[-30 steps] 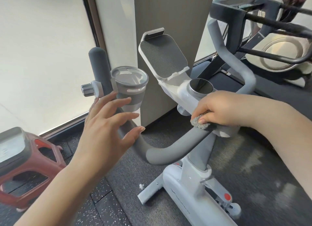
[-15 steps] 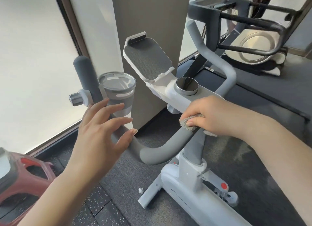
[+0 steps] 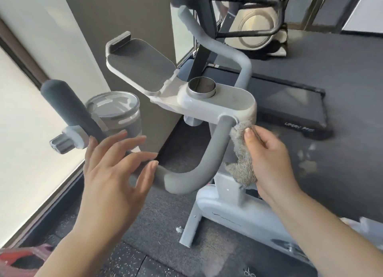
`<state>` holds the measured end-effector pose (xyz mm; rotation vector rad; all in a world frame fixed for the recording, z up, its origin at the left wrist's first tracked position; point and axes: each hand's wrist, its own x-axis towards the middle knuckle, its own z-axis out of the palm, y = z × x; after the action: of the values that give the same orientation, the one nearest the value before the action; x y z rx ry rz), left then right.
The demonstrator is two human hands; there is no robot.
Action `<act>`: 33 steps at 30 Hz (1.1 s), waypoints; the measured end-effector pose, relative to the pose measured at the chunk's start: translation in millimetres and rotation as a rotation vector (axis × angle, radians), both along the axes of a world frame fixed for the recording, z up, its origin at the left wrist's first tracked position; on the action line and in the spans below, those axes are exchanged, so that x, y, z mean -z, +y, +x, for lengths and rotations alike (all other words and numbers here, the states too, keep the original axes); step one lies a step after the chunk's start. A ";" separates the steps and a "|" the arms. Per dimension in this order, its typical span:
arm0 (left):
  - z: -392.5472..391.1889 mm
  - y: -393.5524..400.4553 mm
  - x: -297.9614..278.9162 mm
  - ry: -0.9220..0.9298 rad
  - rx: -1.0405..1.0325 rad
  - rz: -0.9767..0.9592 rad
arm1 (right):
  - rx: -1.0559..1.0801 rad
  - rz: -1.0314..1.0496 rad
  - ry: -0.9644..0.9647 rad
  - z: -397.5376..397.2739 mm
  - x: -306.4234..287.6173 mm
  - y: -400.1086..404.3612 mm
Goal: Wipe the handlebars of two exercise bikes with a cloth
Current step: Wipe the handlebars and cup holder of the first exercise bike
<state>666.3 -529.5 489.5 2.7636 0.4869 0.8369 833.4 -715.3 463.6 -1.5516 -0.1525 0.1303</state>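
Pressing grey cloth point(image 3: 241, 152) against handlebar point(image 3: 199, 169), right hand point(image 3: 269, 158)

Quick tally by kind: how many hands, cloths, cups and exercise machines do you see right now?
Hands: 2, left hand and right hand
Cloths: 1, grey cloth
Cups: 1, lidded cup
Exercise machines: 3, white bike, treadmill, far machine
Total: 7

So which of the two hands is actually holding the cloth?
The right hand grips the grey cloth against the handlebar. The left hand holds nothing; its fingers are spread open over the bar's left side.
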 end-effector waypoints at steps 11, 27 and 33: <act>9.6 -5.7 2.8 -0.001 -0.021 -0.026 | 0.165 0.010 0.214 22.3 22.9 22.6; 3.7 -8.5 0.5 0.011 -0.008 0.003 | 0.112 0.030 0.070 0.8 21.2 20.5; -2.4 5.3 1.3 0.011 0.107 0.057 | 0.180 0.032 0.052 -28.0 23.4 24.8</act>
<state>663.8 -524.3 488.3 2.8191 0.3178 0.8237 805.4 -690.4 440.1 -1.5205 0.0260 0.0255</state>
